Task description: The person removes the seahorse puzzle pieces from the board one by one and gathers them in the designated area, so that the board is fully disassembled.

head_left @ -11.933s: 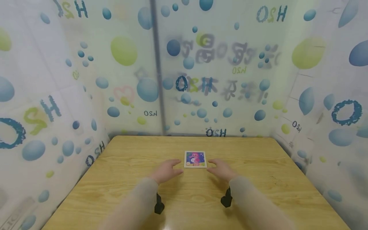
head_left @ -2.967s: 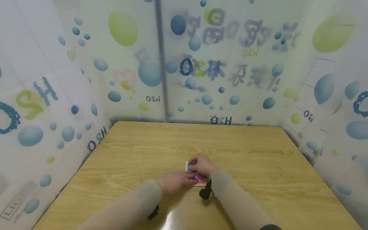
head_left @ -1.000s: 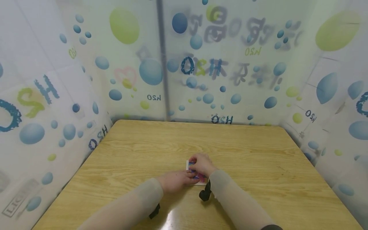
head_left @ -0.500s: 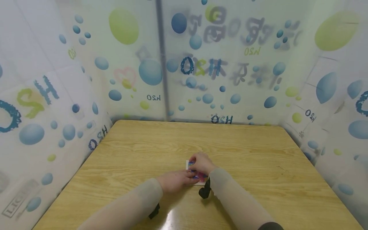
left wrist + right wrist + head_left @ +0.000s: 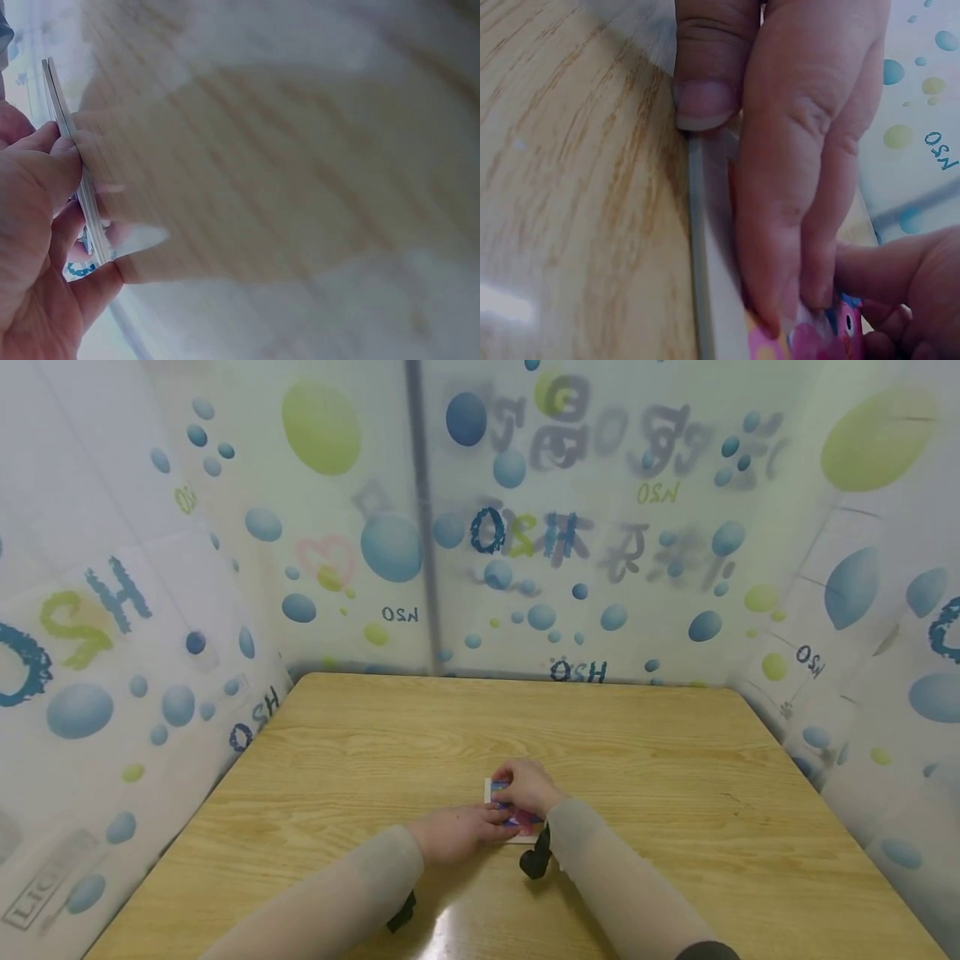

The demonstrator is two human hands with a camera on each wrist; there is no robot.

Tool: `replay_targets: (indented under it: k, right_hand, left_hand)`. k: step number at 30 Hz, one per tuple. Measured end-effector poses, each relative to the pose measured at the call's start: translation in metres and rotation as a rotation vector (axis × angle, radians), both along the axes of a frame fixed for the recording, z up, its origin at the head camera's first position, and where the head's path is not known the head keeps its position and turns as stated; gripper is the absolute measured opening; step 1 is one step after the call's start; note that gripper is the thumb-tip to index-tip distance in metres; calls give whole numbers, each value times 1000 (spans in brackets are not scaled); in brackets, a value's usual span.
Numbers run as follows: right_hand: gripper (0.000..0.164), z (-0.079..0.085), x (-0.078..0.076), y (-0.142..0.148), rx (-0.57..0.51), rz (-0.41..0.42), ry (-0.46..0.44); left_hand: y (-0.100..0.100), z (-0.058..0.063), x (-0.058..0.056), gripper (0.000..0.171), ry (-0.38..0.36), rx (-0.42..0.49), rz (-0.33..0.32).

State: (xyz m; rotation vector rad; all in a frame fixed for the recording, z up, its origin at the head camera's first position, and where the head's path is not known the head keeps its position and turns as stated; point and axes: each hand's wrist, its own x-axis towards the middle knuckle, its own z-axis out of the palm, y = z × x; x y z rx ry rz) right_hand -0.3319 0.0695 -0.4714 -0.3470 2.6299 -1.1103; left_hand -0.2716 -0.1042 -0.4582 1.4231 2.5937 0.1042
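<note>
A small square picture board point(image 5: 523, 821) with a white border and a pink seahorse on blue lies flat on the table. My left hand point(image 5: 457, 833) comes from the left and rests straight fingers across its lower part. The right wrist view shows that hand's thumb point(image 5: 707, 105) at the board's near edge. My right hand point(image 5: 528, 787) is bent over the upper part, thumb and fingertips down at the picture. Whether it pinches a loose part is hidden. Edge-on, the board point(image 5: 79, 169) shows thin layers.
The light wooden table point(image 5: 337, 752) has a glossy glare near its front. Fabric walls point(image 5: 600, 568) with blue and green bubble prints stand close behind it and on both sides. A dark strap unit point(image 5: 535, 858) hangs under the right wrist.
At first both hands were apart from the board, one on each side. Now both are on it, and it lies nearer to me. Over the last three seconds, hardly anything has moved.
</note>
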Motion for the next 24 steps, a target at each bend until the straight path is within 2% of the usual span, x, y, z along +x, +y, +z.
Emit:
replay_targets:
  k: [13, 24]
  right_hand:
    - [21, -3, -1, 5, -98, 19, -35]
    - [21, -4, 0, 7, -159, -11, -88]
  left_hand:
    - [0, 0, 0, 43, -14, 2, 28]
    - [0, 2, 1, 45, -24, -21, 47]
